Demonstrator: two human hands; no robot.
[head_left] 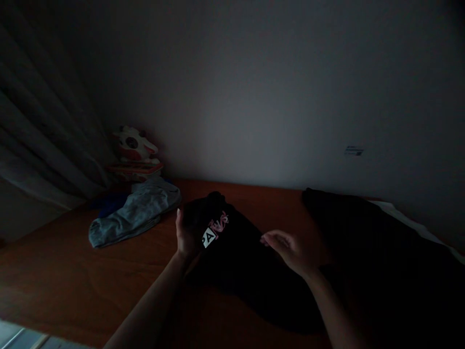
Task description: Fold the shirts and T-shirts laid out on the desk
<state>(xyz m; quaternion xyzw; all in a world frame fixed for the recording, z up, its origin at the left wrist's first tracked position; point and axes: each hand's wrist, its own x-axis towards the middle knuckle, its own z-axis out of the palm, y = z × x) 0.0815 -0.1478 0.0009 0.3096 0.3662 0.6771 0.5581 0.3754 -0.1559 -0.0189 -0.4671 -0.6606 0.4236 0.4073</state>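
A black garment [240, 261] with a pink figure and a white patch of dark letters on it lies bunched across the wooden table. My left hand [187, 240] grips its left side, thumb up, the other fingers hidden by the cloth. At the garment's right edge is my right hand [290, 249], its fingers curled and the fingertips close together. Whether cloth is pinched between them is too dark to tell.
A grey garment [140, 211] lies at the left over something blue [111, 204]. Behind it, a cow-like figure [134, 145] sits on stacked items against the wall. More black cloth [381, 242] covers the table's right side, with white cloth [395, 215] behind. A curtain [43, 126] hangs left.
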